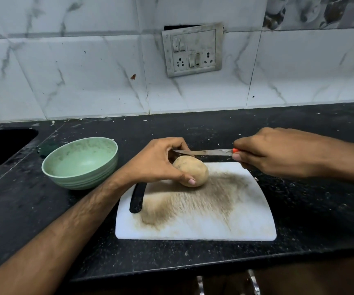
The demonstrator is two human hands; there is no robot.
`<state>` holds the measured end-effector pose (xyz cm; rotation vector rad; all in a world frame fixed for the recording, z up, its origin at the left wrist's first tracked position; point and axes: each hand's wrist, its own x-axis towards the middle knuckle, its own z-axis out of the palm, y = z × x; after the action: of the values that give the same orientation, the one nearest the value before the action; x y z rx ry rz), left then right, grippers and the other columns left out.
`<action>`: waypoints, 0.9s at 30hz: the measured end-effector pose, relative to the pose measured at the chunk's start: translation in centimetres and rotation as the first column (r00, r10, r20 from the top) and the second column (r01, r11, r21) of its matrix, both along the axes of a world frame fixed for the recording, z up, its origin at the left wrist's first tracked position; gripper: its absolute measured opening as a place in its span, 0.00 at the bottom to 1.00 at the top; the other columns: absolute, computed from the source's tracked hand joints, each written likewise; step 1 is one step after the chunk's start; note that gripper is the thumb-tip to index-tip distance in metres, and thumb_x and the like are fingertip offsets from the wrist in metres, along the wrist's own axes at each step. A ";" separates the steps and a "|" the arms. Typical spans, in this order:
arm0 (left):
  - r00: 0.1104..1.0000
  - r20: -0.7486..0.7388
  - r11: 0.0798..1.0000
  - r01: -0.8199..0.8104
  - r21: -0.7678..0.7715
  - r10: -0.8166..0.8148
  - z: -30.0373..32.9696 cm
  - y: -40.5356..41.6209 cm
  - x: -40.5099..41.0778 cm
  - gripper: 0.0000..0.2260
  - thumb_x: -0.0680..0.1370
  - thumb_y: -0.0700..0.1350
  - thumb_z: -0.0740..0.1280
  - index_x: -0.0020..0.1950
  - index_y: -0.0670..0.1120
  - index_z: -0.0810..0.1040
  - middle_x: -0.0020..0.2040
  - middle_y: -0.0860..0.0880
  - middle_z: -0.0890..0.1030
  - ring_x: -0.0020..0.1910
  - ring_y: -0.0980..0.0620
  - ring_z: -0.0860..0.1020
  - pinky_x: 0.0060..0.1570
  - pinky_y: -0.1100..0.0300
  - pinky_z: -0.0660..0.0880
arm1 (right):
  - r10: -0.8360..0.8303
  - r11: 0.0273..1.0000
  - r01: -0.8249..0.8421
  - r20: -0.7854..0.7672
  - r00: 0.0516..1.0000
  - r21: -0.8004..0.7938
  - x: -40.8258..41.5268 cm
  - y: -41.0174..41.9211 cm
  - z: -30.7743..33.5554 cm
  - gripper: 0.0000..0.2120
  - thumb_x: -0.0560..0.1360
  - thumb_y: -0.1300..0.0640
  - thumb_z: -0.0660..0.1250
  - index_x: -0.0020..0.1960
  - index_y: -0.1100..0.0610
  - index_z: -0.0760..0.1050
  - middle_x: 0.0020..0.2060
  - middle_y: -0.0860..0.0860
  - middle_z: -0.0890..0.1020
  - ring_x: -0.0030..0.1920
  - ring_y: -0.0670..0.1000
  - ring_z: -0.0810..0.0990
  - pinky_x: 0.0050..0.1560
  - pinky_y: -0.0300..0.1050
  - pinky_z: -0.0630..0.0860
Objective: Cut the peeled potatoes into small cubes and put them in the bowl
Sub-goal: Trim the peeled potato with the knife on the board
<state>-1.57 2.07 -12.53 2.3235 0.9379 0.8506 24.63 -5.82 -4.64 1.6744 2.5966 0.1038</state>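
The potato (191,171) sits at the far edge of the white cutting board (195,218), gripped by the curled fingers of the left hand (161,160). The right hand (271,152) grips the knife (205,152) (orange handle), blade over the potato. The green bowl (80,162) stands left of the board.

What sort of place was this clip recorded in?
Most likely a home kitchen: a black stone counter with a sink set in at the left, a marble-look tiled wall with a switch-and-socket plate, and a stained white cutting board in use.
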 end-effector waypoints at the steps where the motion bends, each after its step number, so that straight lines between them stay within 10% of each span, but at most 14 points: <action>1: 1.000 0.007 1.000 0.007 0.015 -0.008 0.0 -0.2 0.3 0.22 0.60 0.53 0.86 0.47 0.50 0.80 0.46 0.53 0.83 0.48 0.52 0.81 0.48 0.47 0.78 | -0.005 1.000 0.005 0.006 1.000 -0.005 -0.2 -0.1 0.1 0.16 0.82 0.41 0.52 0.40 0.46 0.69 0.34 0.42 0.77 0.35 0.42 0.76 0.38 0.44 0.70; 9: 0.988 -0.156 0.977 0.049 0.210 -0.016 0.4 -0.2 0.6 0.25 0.60 0.67 0.80 0.44 0.52 0.80 0.40 0.57 0.82 0.42 0.54 0.81 0.42 0.50 0.74 | -0.021 0.999 0.021 0.011 1.000 -0.036 -1.7 -0.7 0.7 0.16 0.83 0.42 0.53 0.43 0.48 0.72 0.31 0.36 0.76 0.35 0.41 0.75 0.44 0.48 0.75; 13: 0.951 -0.296 0.924 0.030 0.382 0.092 1.2 -0.5 0.7 0.27 0.60 0.77 0.70 0.47 0.58 0.79 0.40 0.64 0.79 0.43 0.67 0.76 0.57 0.58 0.65 | -0.023 0.999 0.025 0.051 0.998 -0.037 -2.2 -1.1 0.6 0.17 0.83 0.42 0.52 0.44 0.49 0.73 0.33 0.44 0.76 0.36 0.44 0.76 0.45 0.51 0.77; 27: 0.938 -0.341 0.912 0.089 0.401 0.059 1.6 -0.7 0.6 0.30 0.62 0.76 0.68 0.49 0.54 0.84 0.41 0.60 0.83 0.39 0.59 0.78 0.55 0.62 0.64 | 0.015 0.998 -0.019 0.076 0.997 0.055 -3.0 -0.8 -0.6 0.17 0.83 0.41 0.48 0.42 0.48 0.66 0.40 0.47 0.79 0.38 0.52 0.78 0.45 0.54 0.78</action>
<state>-0.99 1.34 -10.90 2.9159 0.9478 0.6934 21.64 -6.60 -5.24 1.6319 2.5761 0.2381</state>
